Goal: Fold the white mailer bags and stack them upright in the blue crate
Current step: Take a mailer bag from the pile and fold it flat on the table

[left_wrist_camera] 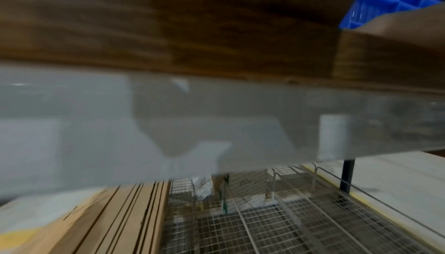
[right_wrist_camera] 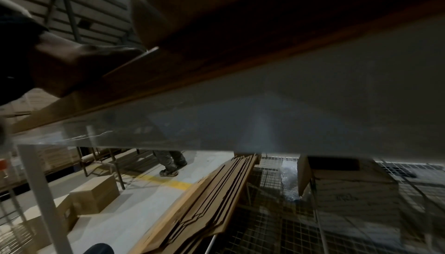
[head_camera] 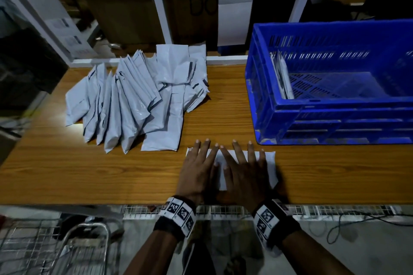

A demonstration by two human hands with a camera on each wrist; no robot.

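While both hands (head_camera: 223, 169) press flat, the mailer bag (head_camera: 269, 163) lies beneath.

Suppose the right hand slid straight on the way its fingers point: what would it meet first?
Probably the blue crate: the right hand, flat on the mailer bag, points toward the crate's near-left corner, though it might just pass left.

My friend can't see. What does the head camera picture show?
Two flat hands, left hand and right hand, press a white mailer bag on a wooden table. A pile of bags lies left; a blue crate holding a few folded bags stands right.
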